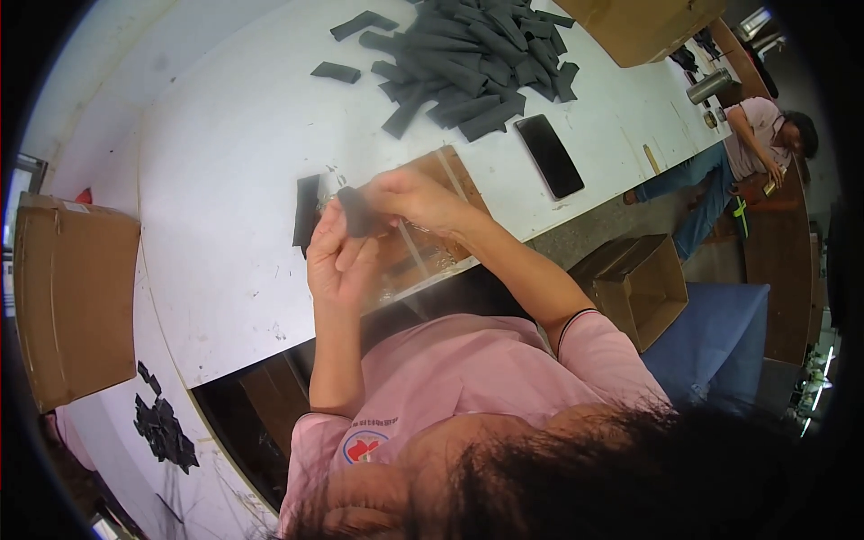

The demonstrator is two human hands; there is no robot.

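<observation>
Two bare hands meet over a tabletop point(220, 243), nearly closed around one small dark grey piece point(357, 214), apparently cloth. The left hand point(340, 261) pinches it from the left, fingers curled; the right hand point(418, 202) grips its right side, thumb and fingers drawn together. The exact fingertip contact is blurred, and whether anything else is tucked between them cannot be told.

Just left of the hands, a flat dark strip point(307, 211) lies on the white surface. Beneath and beside the right hand is a brown panel point(459, 175) crossed by a pale band. Farther out, a heap of dark grey pieces point(468, 67) spreads over the far side, with a black phone point(549, 156) near it, to the right.

The held piece could slip or twist if either pinch loosens, since it looks small and soft. The right forearm could nudge the brown panel if it swings sideways, and a wide reach toward the heap might knock the phone.

Beyond the tabletop's right edge stands an open cardboard box point(634, 292); past it, a seated co-worker point(760, 135).
</observation>
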